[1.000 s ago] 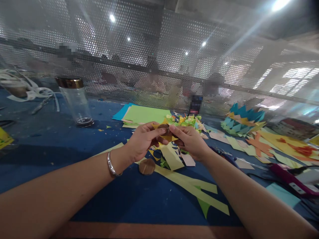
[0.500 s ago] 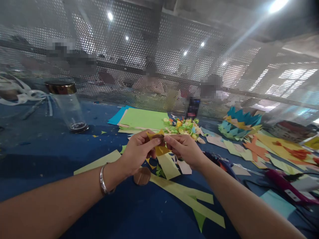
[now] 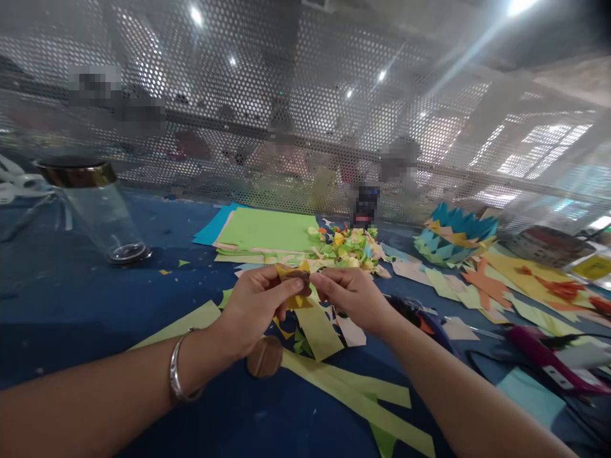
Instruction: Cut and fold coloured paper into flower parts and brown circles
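Note:
My left hand (image 3: 251,308) is closed on a yellow paper piece (image 3: 300,301) with a small brown round piece (image 3: 303,286) against it. From the right, my right hand (image 3: 351,296) pinches at the edge of the same paper; its fingertips hide exactly what they grip. A brown disc (image 3: 265,357) lies on the blue table (image 3: 200,413) just below my left wrist. Beneath my hands are pale green paper strips (image 3: 353,381), a wider pale green piece (image 3: 319,334) and darker green scraps.
A stack of green, pink and blue sheets (image 3: 272,228) lies behind my hands, beside a heap of paper scraps (image 3: 353,247). At left stands a lidded clear jar (image 3: 107,219). To the right are a zigzag paper ring (image 3: 453,235), scissors (image 3: 424,321) and a purple corded tool (image 3: 548,359).
The view has shifted slightly, so the jar appears further left. Both hands stay together at the yellow paper, and the brown round piece on it shows more clearly.

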Motion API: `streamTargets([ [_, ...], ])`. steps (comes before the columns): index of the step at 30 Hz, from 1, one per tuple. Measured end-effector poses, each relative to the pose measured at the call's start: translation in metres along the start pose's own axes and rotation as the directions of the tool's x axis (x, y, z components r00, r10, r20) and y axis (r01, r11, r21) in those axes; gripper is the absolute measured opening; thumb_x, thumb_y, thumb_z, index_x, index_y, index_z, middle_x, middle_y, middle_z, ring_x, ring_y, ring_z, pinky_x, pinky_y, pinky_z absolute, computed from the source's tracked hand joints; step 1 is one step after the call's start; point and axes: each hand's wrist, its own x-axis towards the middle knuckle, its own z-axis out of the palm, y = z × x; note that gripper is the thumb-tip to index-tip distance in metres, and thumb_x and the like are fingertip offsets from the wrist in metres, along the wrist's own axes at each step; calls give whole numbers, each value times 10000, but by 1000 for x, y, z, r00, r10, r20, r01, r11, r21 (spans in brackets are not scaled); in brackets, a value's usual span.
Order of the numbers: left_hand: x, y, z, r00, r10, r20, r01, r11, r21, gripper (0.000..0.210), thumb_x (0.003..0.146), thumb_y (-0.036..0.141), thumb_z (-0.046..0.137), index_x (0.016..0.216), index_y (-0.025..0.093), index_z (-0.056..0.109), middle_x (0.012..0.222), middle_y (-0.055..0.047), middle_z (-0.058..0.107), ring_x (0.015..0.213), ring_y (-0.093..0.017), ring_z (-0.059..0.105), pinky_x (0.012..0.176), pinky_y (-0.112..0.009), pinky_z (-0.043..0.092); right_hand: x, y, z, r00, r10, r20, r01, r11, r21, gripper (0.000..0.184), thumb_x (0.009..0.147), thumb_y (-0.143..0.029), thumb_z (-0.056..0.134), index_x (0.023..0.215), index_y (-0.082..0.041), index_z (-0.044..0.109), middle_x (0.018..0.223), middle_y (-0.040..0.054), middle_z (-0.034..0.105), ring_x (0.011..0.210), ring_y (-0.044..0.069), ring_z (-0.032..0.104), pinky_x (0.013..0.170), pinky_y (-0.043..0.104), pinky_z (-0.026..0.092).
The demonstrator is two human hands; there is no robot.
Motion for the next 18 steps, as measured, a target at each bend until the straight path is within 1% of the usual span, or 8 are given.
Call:
streamTargets([
  [4, 0, -3, -4, 999, -36, 17, 35, 999, 15, 87, 802, 241, 694, 804, 174, 749, 760, -34, 725, 426, -40, 412, 433, -190, 320, 2, 2, 2, 1000, -8, 20, 9, 999, -49, 503, 952, -570, 496, 620, -193, 523, 491, -62, 334, 468, 87, 316, 488, 261, 231],
  [9, 1, -3, -8, 996, -82, 28, 81, 996, 21, 100, 803, 244, 689, 784, 161, 743, 764, -49, 729, 426, -34, 391, 428, -184, 298, 2, 1, 4, 999, -44, 32, 47, 994, -97, 497, 966, -539, 489, 613, -189, 507, 537, -52, 349, 521, 96, 332, 507, 267, 242],
  [13, 1, -4, -8, 994, -103, 32, 103, 995, 1, 110, 801, 248, 689, 784, 151, 739, 748, -50, 725, 419, -31, 378, 424, -186, 286, 3, 1, 5, 998, -57, 30, 60, 989, -133, 494, 975, -520, 479, 616, -184, 523, 549, -46, 363, 533, 97, 352, 519, 269, 254],
  [18, 1, 1, -9, 990, -134, 39, 132, 990, 54, 126, 809, 242, 673, 809, 133, 735, 714, -32, 703, 427, -27, 372, 422, -177, 270, 2, 1, 5, 999, -36, 39, 41, 991, -127, 480, 967, -517, 492, 626, -182, 533, 539, -53, 353, 517, 95, 342, 511, 270, 248],
])
